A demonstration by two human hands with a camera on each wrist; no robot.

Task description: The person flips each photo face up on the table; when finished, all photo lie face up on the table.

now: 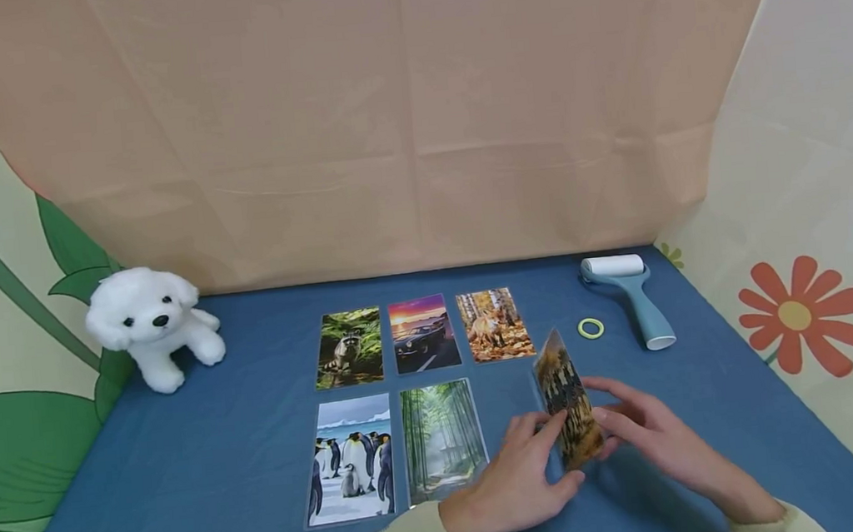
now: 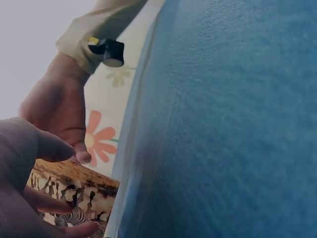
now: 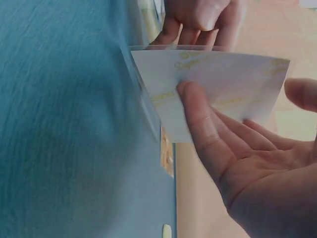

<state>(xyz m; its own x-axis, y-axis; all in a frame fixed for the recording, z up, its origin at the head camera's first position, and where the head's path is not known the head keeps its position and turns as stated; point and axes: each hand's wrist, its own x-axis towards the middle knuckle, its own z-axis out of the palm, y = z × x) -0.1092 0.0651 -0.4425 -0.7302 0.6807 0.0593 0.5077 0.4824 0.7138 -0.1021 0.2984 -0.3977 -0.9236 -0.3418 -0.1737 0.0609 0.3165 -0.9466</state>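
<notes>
A laminated photo card (image 1: 568, 401) with zebras stands tilted on the blue cloth, its picture toward the left. My left hand (image 1: 514, 480) rests fairly straight fingers on the picture side; in the left wrist view these fingers (image 2: 54, 204) lie over the zebras. From the other side my right hand (image 1: 662, 439) touches the card. Its fingers (image 3: 198, 106) press the white back (image 3: 223, 74) in the right wrist view. Just left of the card lie a bamboo forest card (image 1: 443, 432) and a penguin card (image 1: 355, 459), both flat and face up.
Behind lie a raccoon card (image 1: 350, 347), a car card (image 1: 423, 333) and a fox card (image 1: 495, 325) in a row. A yellow-green ring (image 1: 581, 331) and a lint roller (image 1: 644, 307) are at the back right. A white plush dog (image 1: 164, 328) sits at the left.
</notes>
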